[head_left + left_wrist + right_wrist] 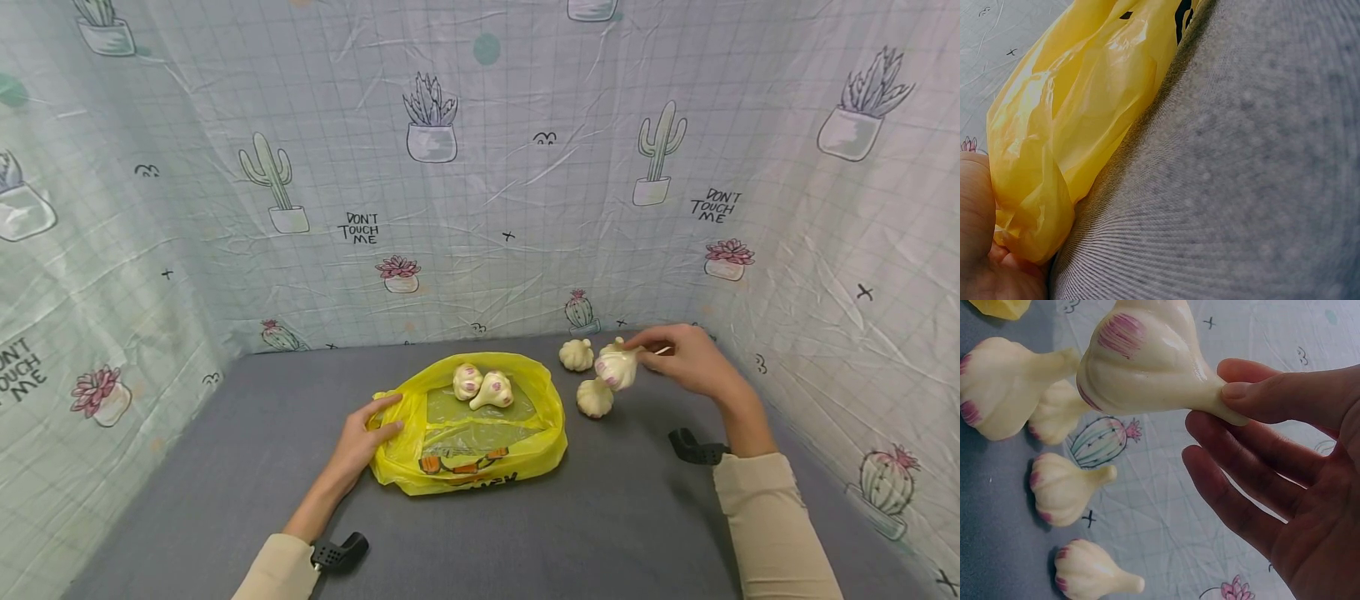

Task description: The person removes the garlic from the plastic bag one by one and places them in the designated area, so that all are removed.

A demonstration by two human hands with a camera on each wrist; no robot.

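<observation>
A yellow plastic bag [480, 479] lies on the grey table with its mouth spread wide. Two garlic bulbs, one on the left [467, 381] and one with its stem out [497, 388], sit inside it. My left hand [358, 442] grips the bag's left edge; the left wrist view shows yellow film [1035, 169] between thumb and fingers. To the right of the bag, my right hand [693, 358] pinches a garlic bulb [1147, 356] by its stem, raised above the table. Beside it lie loose bulbs, one nearer [595, 398] and one farther [576, 355].
In the right wrist view, more garlic bulbs [1063, 489] rest on the table, partly hidden by the right hand in the head view. A curtain [495, 192] printed with cacti surrounds the grey table [247, 450] at the back and sides.
</observation>
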